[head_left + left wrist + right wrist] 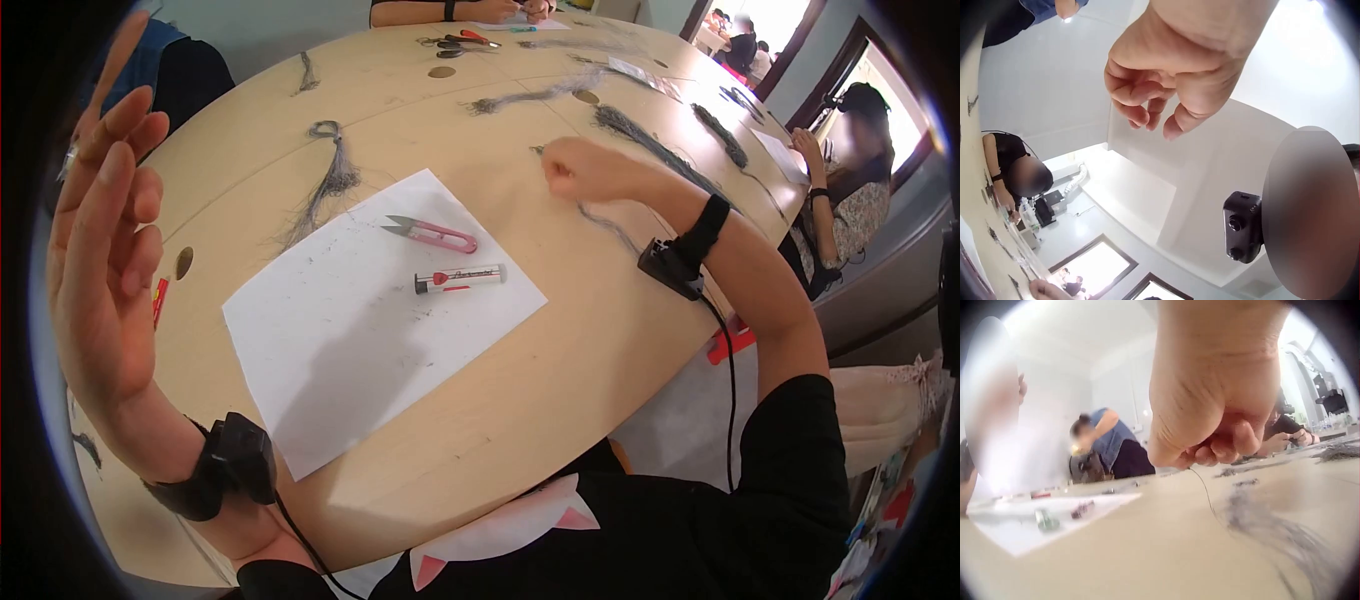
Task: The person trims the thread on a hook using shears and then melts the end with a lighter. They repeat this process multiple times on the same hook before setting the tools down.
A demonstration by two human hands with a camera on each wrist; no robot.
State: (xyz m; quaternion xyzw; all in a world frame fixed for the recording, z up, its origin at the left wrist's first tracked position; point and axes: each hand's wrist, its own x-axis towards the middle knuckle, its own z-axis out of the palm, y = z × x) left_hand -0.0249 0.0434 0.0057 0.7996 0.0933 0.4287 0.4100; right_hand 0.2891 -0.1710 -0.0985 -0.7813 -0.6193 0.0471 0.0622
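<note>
Fingers (1235, 440) of the right hand (580, 170) are curled tight and pinch a thin dark strand (1200, 484), which runs down from the fist to a loose bundle of grey fibres (650, 150) lying on the tabletop (560, 380) just beside it. From the wrist view the strand hangs slack between hand and fibres. The left hand (105, 250) is lifted well above the tabletop at the person's left, palm turned inward; its fingers (1138, 94) are loosely bent and hold nothing.

Between the two hands lies a white sheet of paper (340, 340). On it rest a pair of pink thread snips (432, 234) and, just below them, a small clear tube with a red label (460, 279); the two sit near each other but apart. Past the paper's far left corner another tangle of grey fibres (325, 180) lies looped on the wood. More fibre bundles (540, 95) and some scissors (465, 42) are scattered toward the far edge, where other people sit working. Each wrist carries a black strap with a small camera and cable.
</note>
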